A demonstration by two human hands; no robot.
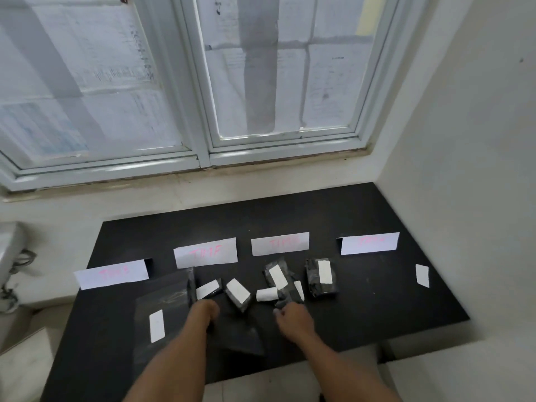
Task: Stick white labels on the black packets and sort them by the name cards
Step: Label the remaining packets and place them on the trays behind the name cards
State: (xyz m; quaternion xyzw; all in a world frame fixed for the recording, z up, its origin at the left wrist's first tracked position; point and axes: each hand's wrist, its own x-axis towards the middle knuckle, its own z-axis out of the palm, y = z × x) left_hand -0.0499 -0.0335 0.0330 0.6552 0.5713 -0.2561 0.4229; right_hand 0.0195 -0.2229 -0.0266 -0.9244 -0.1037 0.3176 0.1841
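In the lower centre of the frame, my left hand (204,312) is curled and grips the upper edge of a flat black packet (237,338) lying on the black table (377,309). My right hand (293,317), well apart from it, has its fingers curled against the near end of a crumpled packet (285,300); I cannot tell whether it actually holds it. A rolled white label (266,294) lies between the hands, just above them.

Other labelled packets cluster above the hands: a small one (208,288), a blocky one (238,294), a tilted one (277,275) and an upright one (320,279). A large labelled packet (166,297) lies to the left. A loose label (422,275) sits far right.

Four white name cards with blurred pink writing run across the table: far-left card (111,274), second card (206,253), third card (280,243), far-right card (369,243). A paper-covered window (203,82) fills the upper frame.
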